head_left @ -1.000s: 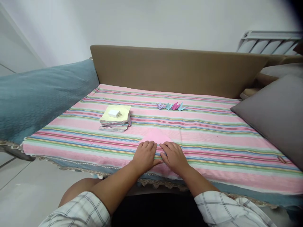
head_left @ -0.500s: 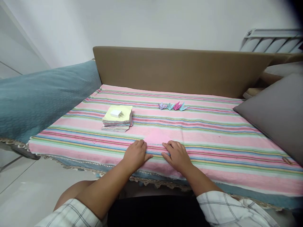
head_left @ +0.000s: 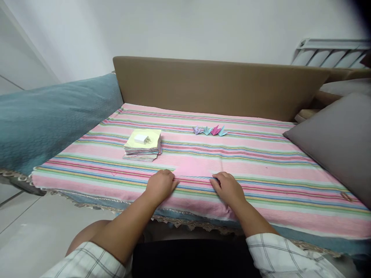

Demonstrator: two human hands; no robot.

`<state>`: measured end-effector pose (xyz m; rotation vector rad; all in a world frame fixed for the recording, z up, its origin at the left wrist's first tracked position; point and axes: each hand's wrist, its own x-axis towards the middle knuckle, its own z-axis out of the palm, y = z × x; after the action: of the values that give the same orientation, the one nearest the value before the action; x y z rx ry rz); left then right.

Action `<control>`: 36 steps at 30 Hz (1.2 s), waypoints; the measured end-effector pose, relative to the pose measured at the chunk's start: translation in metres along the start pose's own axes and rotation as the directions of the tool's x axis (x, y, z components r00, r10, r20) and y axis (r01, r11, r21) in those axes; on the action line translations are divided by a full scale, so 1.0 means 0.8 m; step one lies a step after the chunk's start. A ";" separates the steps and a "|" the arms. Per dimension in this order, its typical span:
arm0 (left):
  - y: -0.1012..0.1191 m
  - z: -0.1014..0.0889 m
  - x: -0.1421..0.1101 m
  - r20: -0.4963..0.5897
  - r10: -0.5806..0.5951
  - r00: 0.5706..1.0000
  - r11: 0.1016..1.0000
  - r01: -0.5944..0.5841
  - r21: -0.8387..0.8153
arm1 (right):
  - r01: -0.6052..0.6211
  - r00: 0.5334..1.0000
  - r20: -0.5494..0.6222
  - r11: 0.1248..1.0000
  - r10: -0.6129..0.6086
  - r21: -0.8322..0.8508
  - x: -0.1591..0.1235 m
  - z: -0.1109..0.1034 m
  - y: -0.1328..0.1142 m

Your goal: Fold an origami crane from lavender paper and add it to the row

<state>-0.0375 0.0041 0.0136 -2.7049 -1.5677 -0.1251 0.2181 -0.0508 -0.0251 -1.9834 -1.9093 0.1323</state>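
Note:
A pale pink sheet of paper (head_left: 191, 166), folded into a triangle, lies with its long edge towards me on the striped cloth. My left hand (head_left: 160, 186) is at its left corner, fingers curled down and pressed together on the paper's end. At the right corner is my right hand (head_left: 229, 188), its fingers bent and closed over the tip, the thumb just below. The paper nearly matches the pink of the cloth, so its outline is faint.
Left of the paper stands a stack of square paper (head_left: 142, 150) with a white plug adapter (head_left: 141, 139) on top. Several folded paper cranes (head_left: 216, 130) sit in a row farther back. A grey cushion (head_left: 336, 135) leans at the right; a small brownish object (head_left: 346, 197) lies near it.
My hands have moved apart along the pink paper's near edge, the left one leftwards and the right one rightwards to the corners. More of the paper shows between them.

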 end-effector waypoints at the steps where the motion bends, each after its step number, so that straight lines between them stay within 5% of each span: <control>1: -0.004 0.001 0.002 -0.019 -0.020 1.000 0.999 0.019 -0.031 | -0.019 1.000 -0.013 0.999 0.019 0.031 0.002 0.002 0.001; 6: -0.021 0.014 0.014 -0.154 -0.089 0.984 0.983 0.061 -0.176 | -0.045 0.993 -0.102 0.987 0.061 0.154 0.012 0.016 0.006; 36: -0.020 0.030 0.030 -0.246 -0.104 0.964 0.899 -0.015 -0.439 | 0.111 0.981 -0.192 0.911 -0.036 0.398 0.018 0.024 0.008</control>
<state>-0.0381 0.0341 -0.0086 -2.7941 -1.6841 -0.9067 0.2187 -0.0328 -0.0421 -1.5861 -1.6757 0.2944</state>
